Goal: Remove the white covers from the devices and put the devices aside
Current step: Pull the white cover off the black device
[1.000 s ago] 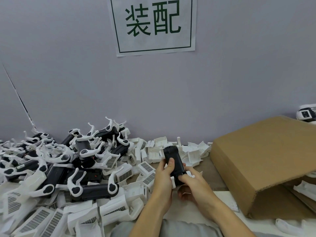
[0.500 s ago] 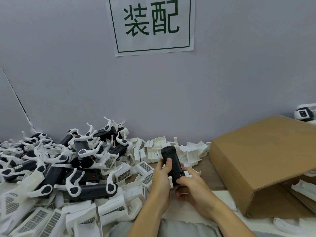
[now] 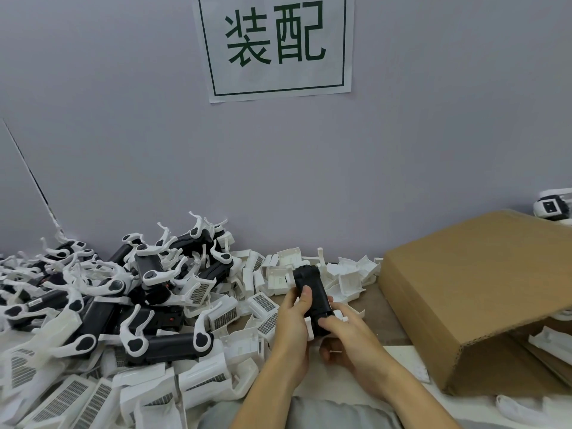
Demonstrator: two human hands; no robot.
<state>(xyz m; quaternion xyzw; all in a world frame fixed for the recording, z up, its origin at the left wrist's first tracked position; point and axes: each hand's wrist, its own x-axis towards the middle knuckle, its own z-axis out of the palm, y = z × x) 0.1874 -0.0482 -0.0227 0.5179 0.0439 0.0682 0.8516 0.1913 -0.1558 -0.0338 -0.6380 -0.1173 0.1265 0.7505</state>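
Gripping black device (image 3: 310, 297) at lower centre of frame: left hand (image 3: 292, 331) curled round its side, right hand (image 3: 346, 339) pinching white cover (image 3: 309, 328) at its near end.

White paper sign (image 3: 275, 46) taped on the grey wall (image 3: 123, 134), high above the fingers (image 3: 305, 294), bore dark green characters 装配 inside a thin green border, no other text was legible

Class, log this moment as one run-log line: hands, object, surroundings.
left hand grips black device | right hand grips its lower end | cover pile left | cardboard box right
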